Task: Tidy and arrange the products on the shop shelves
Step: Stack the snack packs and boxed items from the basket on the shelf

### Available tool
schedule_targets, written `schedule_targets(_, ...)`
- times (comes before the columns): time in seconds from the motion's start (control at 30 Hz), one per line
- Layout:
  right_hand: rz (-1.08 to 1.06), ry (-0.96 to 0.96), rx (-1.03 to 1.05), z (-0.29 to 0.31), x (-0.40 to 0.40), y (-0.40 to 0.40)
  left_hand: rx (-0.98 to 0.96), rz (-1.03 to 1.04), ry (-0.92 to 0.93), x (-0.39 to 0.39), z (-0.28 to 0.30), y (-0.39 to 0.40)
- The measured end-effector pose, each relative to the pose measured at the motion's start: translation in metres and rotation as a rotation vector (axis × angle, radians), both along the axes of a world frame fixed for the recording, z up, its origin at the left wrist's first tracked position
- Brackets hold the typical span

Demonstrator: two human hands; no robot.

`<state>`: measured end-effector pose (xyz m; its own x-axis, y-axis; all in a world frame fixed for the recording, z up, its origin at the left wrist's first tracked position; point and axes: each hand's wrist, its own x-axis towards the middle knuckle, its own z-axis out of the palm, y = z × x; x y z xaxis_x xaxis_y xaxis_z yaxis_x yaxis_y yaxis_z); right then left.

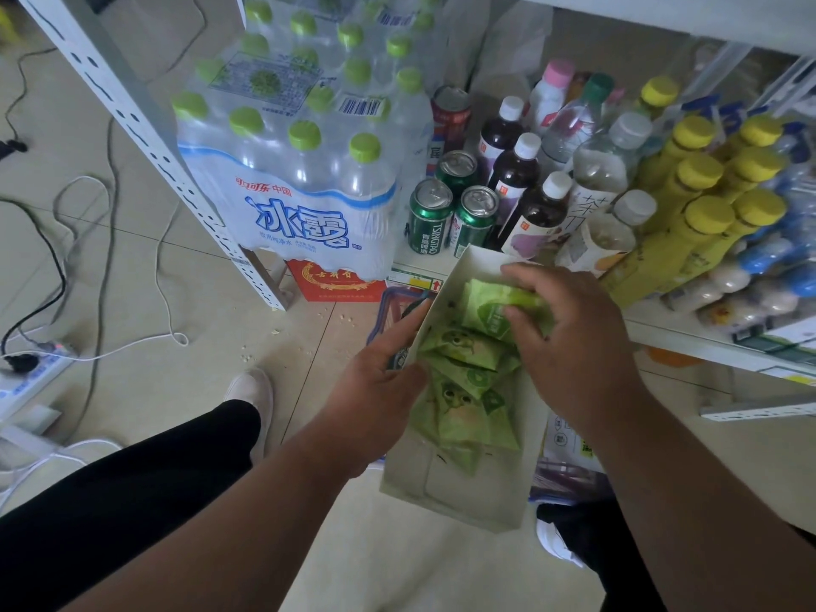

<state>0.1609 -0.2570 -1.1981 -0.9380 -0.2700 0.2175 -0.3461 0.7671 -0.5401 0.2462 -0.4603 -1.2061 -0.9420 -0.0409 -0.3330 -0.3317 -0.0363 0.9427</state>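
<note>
A pale cardboard box (463, 488) hangs in front of the low shelf (689, 342), and several green snack packets (463, 351) lie inside it. My left hand (384, 382) grips the box's left wall. My right hand (574, 342) reaches into the box from the right, fingers closed on one green packet (490, 302) at the far end. On the shelf behind stand green beer cans (430, 214), dark juice bottles (530, 214), clear tea bottles (600, 170) and yellow-capped bottles (706, 214).
A shrink-wrapped pack of green-capped water bottles (300, 148) sits at the left on a red carton (335, 284). The perforated shelf upright (145, 121) slants beside it. Cables and a power strip (35, 360) lie on the tiled floor. My legs and white shoes show below.
</note>
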Motion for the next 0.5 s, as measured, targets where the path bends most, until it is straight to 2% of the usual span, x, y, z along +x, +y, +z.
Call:
schedule_targets(0.17, 0.012, 0.078, 0.113, -0.008, 0.005, -0.01, 0.099, -0.011, -0.005, 0.0, -0.004, 0.0)
schedule_targets(0.37, 0.07, -0.066, 0.284, -0.016, 0.006, -0.013, 0.129, 0.015, -0.034, 0.0, -0.009, -0.001)
schedule_targets(0.5, 0.17, -0.097, 0.233, -0.008, 0.009, -0.015, 0.133, 0.1, -0.078, -0.003, -0.017, -0.007)
